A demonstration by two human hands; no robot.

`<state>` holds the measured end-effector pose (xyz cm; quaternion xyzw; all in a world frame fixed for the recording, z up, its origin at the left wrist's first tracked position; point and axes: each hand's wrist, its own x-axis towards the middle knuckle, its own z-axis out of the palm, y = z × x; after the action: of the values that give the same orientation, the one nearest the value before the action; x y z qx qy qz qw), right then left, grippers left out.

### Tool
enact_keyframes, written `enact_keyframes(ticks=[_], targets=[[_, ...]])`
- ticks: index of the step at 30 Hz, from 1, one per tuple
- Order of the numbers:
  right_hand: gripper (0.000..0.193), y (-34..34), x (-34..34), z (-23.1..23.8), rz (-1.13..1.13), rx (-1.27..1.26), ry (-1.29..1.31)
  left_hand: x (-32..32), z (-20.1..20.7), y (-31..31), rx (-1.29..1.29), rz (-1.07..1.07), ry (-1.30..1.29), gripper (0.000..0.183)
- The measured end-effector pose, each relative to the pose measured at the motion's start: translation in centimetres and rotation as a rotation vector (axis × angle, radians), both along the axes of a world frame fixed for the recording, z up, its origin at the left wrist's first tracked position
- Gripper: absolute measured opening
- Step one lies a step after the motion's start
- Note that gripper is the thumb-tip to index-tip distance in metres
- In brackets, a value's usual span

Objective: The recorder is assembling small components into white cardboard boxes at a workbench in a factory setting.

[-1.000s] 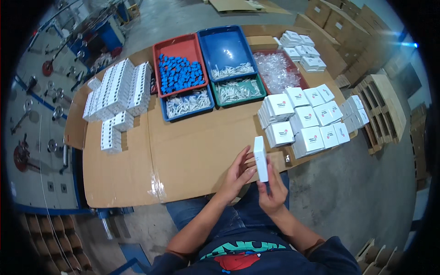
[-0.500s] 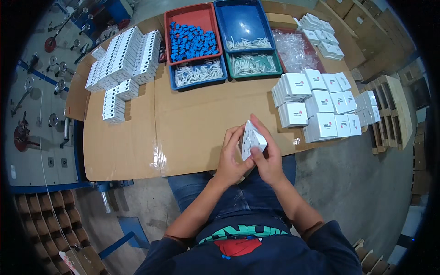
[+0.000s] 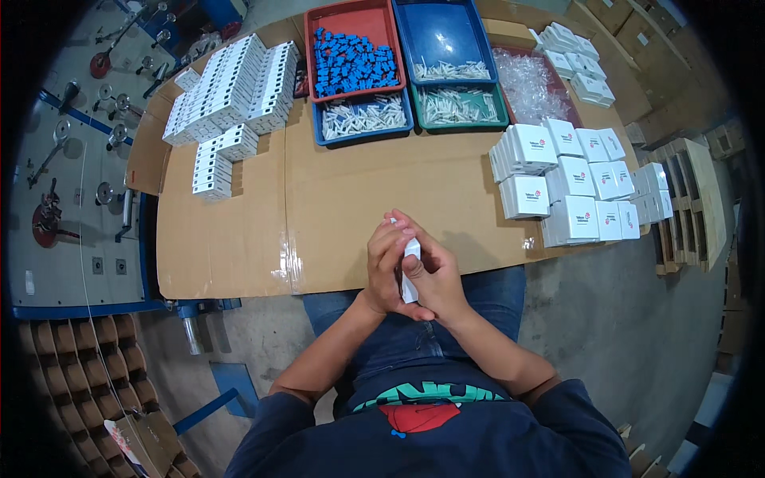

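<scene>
Over the near edge of the cardboard-topped table, both my hands are closed around one small white plastic box point(image 3: 411, 253). My left hand point(image 3: 386, 267) wraps it from the left, its fingers curled over the top. From the right, my right hand point(image 3: 441, 280) presses against it, with the thumb lying along the visible white side. Most of the box is hidden between the palms. To the right stand stacks of square white covers point(image 3: 572, 177) with a small printed mark, and at the left are rows of stacked white casings point(image 3: 225, 95) with dark openings.
Along the back sit a red tray point(image 3: 351, 17) of blue parts, a blue tray point(image 3: 442, 32), a lower blue tray point(image 3: 406, 134) and a green tray point(image 3: 504, 119) of white pieces. Clear plastic bags point(image 3: 530, 86) lie beside them. Wooden pallets point(image 3: 695, 203) stand beyond the right edge.
The white box has been turned upright between my palms, and my hands have closed tighter over it. The whole view has shifted slightly, moving the table contents to the right.
</scene>
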<state>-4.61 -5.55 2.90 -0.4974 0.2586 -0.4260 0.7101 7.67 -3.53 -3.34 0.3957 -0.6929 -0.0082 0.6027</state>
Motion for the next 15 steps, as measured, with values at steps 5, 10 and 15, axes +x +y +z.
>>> enact_keyframes(ticks=[5,10,15], targets=[[0.060,0.4,0.4,0.8,0.029,-0.045,0.086,0.2,0.1,0.8,0.095,0.055,0.061,0.120],[0.061,1.3,0.8,1.2,-0.009,-0.084,0.084,0.0,0.7,0.8,0.026,0.061,0.136,0.100],[0.062,1.3,1.0,1.0,-0.063,-0.300,0.160,-0.1,1.7,0.5,-0.036,0.029,0.195,0.093]])
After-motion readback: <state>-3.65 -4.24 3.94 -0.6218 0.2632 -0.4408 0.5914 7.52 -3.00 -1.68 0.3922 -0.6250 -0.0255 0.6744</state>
